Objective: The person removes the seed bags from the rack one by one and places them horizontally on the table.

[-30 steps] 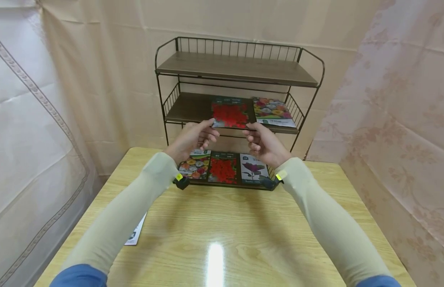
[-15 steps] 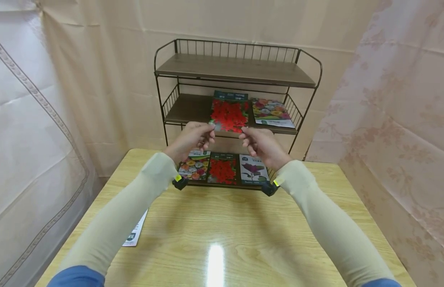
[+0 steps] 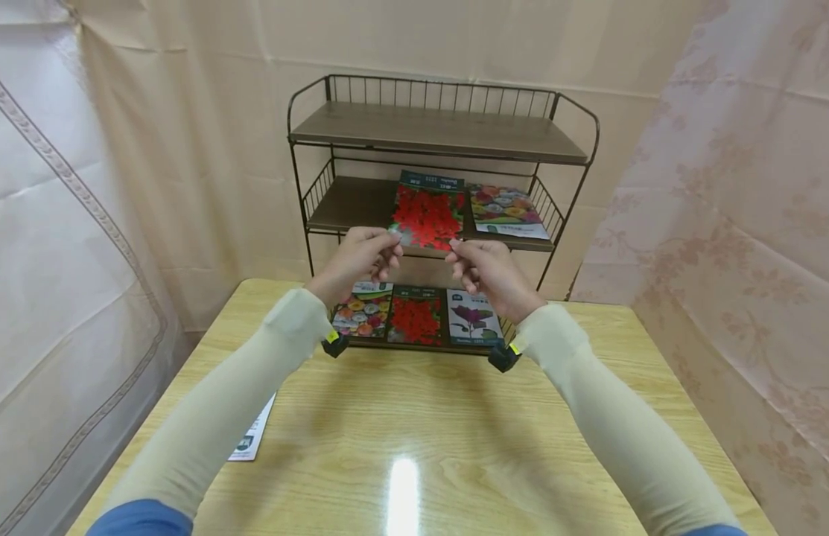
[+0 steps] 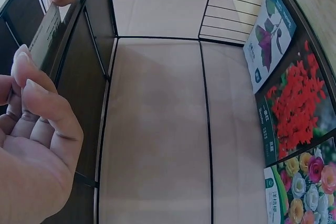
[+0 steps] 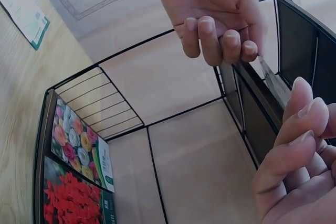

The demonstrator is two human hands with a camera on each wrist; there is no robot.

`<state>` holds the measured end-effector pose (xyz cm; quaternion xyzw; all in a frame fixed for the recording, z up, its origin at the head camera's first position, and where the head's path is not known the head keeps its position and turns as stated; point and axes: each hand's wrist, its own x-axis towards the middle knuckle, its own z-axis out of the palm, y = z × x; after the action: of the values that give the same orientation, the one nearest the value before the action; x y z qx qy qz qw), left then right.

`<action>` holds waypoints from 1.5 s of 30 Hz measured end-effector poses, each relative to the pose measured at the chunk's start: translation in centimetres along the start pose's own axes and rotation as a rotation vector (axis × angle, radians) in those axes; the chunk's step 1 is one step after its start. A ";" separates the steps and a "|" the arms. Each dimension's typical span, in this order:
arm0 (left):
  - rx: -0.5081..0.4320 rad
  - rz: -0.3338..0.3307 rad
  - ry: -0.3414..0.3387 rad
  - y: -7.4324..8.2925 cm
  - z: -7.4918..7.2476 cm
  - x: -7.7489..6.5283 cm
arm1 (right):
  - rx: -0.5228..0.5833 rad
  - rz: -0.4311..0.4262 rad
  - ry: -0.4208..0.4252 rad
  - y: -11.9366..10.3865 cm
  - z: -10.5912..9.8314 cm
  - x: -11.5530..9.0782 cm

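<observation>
A red-flower seed packet lies partly over the middle shelf, its near edge past the shelf's front. My left hand pinches its near left corner between thumb and fingers. The near right corner is pinched by my right hand. Both wrist views show the packet edge-on: a thin strip between the hands in the left, a pale edge in the right. To its right on the same shelf sits a multicoloured-flower packet.
The bottom shelf carries a multicoloured-flower packet, another red-flower packet and a purple-plant packet. Above is the rack's top shelf with a wire rail. A white packet lies on the wooden table, partly behind the left forearm.
The red-flower packet's near edge has come slightly lower and its face shows more fully and brightly. Both hands have shifted slightly down, the right one also a little leftward, still gripping the corners.
</observation>
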<state>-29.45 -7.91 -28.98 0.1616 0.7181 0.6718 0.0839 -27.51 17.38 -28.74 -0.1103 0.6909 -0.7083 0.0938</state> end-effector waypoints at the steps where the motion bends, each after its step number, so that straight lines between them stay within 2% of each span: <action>1: -0.001 0.002 0.000 0.0 0.0 -0.1 | -0.005 -0.002 0.001 0.0 0.0 -0.1; 11: -0.005 0.034 -0.033 -0.4 0.0 -1.4 | -0.016 -0.019 -0.005 0.4 0.3 -0.7; 25: 0.087 0.059 -0.039 -1.1 -0.8 -3.4 | -0.025 -0.016 -0.061 1.4 1.3 -1.5; 35: 0.162 0.090 -0.107 -2.0 -1.8 -4.9 | -0.049 -0.033 -0.081 2.8 1.8 -2.1; 45: 0.210 0.072 -0.133 -2.9 -2.6 -6.5 | -0.102 -0.092 -0.146 3.8 2.2 -2.4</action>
<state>-24.56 -12.75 -32.26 0.2396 0.7710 0.5832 0.0898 -24.62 15.90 -32.60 -0.1977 0.7117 -0.6658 0.1054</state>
